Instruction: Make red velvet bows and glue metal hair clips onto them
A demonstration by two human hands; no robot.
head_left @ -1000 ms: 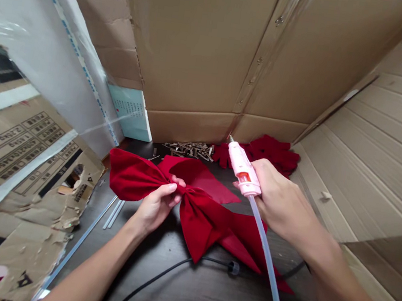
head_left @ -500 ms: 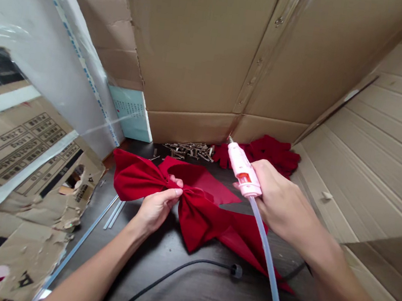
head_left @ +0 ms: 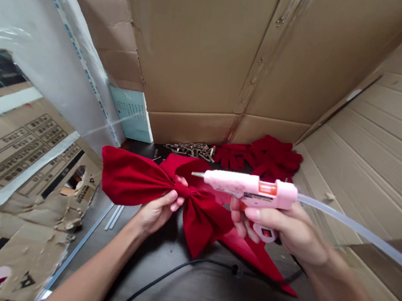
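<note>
A large red fabric bow lies over the dark table, its tails trailing to the lower right. My left hand pinches the bow at its gathered centre, fingers closed on the cloth. My right hand grips a pink glue gun, held level with its metal nozzle pointing left, close to the bow's centre. A clear glue stick sticks out of the gun's back toward the right. The gun's black cord runs across the table below the bow.
Cardboard walls stand behind and to the right. A pile of small metal clips and red fabric pieces lie at the back. Torn printed cardboard and plastic film crowd the left. Spare glue sticks lie by the bow.
My right hand has swung the glue gun from pointing away to level, nozzle now aimed left at the bow's centre. My left hand lifted the bow slightly and keeps pinching it.
</note>
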